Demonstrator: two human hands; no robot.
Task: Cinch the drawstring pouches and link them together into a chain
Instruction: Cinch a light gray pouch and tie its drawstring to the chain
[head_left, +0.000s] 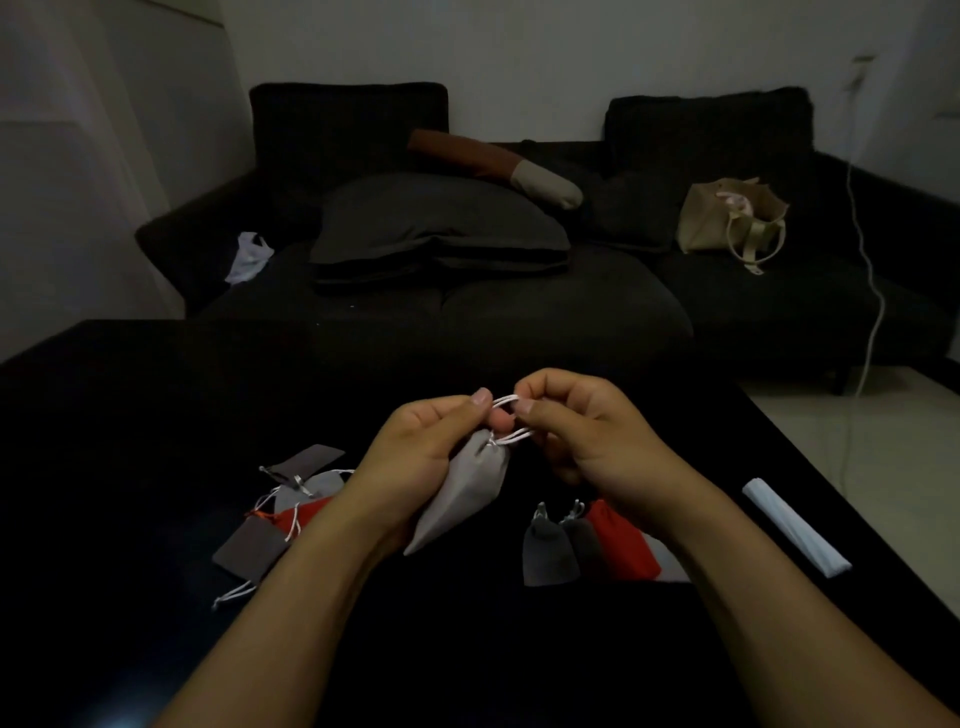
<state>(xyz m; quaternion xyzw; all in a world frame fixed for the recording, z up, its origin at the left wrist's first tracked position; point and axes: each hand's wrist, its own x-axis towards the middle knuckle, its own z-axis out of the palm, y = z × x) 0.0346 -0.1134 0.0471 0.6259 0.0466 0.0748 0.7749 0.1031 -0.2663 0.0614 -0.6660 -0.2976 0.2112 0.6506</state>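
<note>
Both hands (511, 441) pinch white cord loops (511, 418) above a soft grey cloth pouch (462, 493).

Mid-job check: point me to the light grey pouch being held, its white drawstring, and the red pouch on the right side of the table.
light grey pouch (462, 491): head view, middle of its fabric body.
white drawstring (514, 437): head view, lower loop strands between the hands.
red pouch (621, 540): head view, centre of its visible red fabric.

Light grey pouch (462, 493) hangs tilted above the black table, mouth cinched, white drawstring loops (511, 421) pulled taut.
</note>
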